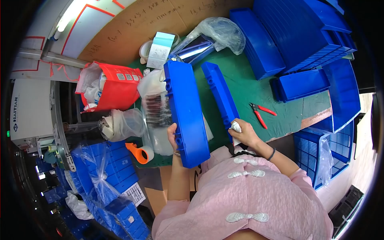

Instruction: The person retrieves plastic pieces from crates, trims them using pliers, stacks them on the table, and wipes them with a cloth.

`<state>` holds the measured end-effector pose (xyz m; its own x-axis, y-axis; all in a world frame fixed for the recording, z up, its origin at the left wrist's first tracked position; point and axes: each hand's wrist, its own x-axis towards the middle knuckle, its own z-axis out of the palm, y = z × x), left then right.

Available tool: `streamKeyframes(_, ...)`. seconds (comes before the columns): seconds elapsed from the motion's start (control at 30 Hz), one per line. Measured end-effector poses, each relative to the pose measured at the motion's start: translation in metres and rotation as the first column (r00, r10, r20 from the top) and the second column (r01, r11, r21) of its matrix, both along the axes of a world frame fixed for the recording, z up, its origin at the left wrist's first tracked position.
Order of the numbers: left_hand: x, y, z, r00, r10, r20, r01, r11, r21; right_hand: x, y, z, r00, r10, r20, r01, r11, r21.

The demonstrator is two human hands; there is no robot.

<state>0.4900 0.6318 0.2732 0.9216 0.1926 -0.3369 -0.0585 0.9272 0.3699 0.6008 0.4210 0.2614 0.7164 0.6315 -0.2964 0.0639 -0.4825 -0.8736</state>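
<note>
My left hand (pixel 172 137) grips the lower left edge of a long blue plastic bin (pixel 187 116), tilted up over the table with its smooth face toward me. My right hand (pixel 245 134) is closed around a crumpled white cloth (pixel 236 127), part of which shows below the fingers. Right beside that hand lies the near end of a narrow blue tray (pixel 222 94); whether the fingers touch it I cannot tell. Red-handled nippers (pixel 261 114) rest on the green table mat to the right.
Stacked blue bins (pixel 296 36) stand at the back right. A clear bag of dark strips (pixel 157 108) lies left of the held bin, near a red bag (pixel 116 86) and an orange tape dispenser (pixel 141 153). Blue crates (pixel 314 154) stand beyond the table's right edge.
</note>
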Motion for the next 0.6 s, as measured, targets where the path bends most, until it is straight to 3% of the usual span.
streamKeyframes(0.07,0.005,-0.001,-0.002,0.979,0.102,-0.177,-0.081,0.989,0.121,0.002,0.000,-0.001,1.000,0.024,-0.001,-0.024,0.999,-0.042)
streamKeyframes(0.13,0.014,-0.010,0.018,0.981,0.110,-0.161,-0.087,0.986,0.142,0.003,0.000,-0.001,0.999,0.048,-0.005,-0.048,0.995,-0.086)
streamKeyframes(0.2,0.023,-0.014,0.023,0.924,0.208,-0.320,-0.059,0.906,0.419,0.004,0.000,0.000,0.991,-0.126,-0.045,0.128,0.991,0.043)
streamKeyframes(0.27,0.033,-0.023,0.031,0.924,0.239,-0.299,-0.078,0.882,0.465,0.008,-0.004,-0.001,0.989,-0.137,-0.048,0.142,0.984,0.110)
streamKeyframes(0.33,0.037,-0.024,0.022,0.954,0.238,-0.182,-0.079,0.785,0.615,0.012,-0.004,0.006,0.814,-0.142,-0.563,0.371,0.874,0.315)
streamKeyframes(0.37,0.040,-0.024,0.020,0.956,0.231,-0.182,-0.074,0.787,0.612,0.014,-0.002,0.024,0.751,-0.118,-0.649,0.396,0.867,0.301)
streamKeyframes(0.4,0.042,-0.025,0.018,0.942,0.284,-0.178,-0.070,0.685,0.725,0.014,0.000,0.034,0.751,-0.124,-0.648,0.401,0.866,0.299)
streamKeyframes(0.47,0.045,-0.027,0.015,0.912,0.385,-0.144,-0.044,0.438,0.898,0.012,0.004,0.049,0.567,0.101,-0.818,0.488,0.758,0.432)
streamKeyframes(0.5,0.047,-0.031,0.019,0.903,0.410,-0.132,-0.005,0.318,0.948,0.008,0.010,0.060,0.607,0.129,-0.785,0.457,0.750,0.477)
streamKeyframes(0.53,0.050,-0.038,0.026,0.905,0.404,-0.135,-0.003,0.321,0.947,0.004,0.017,0.074,0.635,0.148,-0.759,0.436,0.742,0.509)
streamKeyframes(0.6,0.057,-0.050,0.035,0.890,0.446,-0.095,0.014,0.182,0.983,-0.004,0.035,0.070,0.913,0.067,-0.403,0.188,0.807,0.560)
